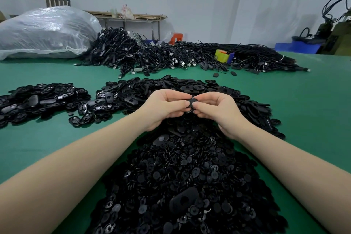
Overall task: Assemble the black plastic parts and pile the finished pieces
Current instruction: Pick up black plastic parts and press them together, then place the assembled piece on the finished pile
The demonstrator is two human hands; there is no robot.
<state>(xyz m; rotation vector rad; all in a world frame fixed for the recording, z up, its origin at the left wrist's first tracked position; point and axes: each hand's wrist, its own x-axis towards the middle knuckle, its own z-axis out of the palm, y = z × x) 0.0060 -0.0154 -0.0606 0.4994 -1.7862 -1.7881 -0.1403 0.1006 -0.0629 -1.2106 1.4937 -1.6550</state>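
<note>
Both hands, left hand (163, 109) and right hand (218, 110), are pinching one small black plastic part (192, 101) between curled fingertips, above the big heap of loose black plastic discs (180, 176) on the green table (313, 100). If the halves are sitting skewed, pressing could be popping the part loose, and it would be vanishing among lookalikes below.
</note>
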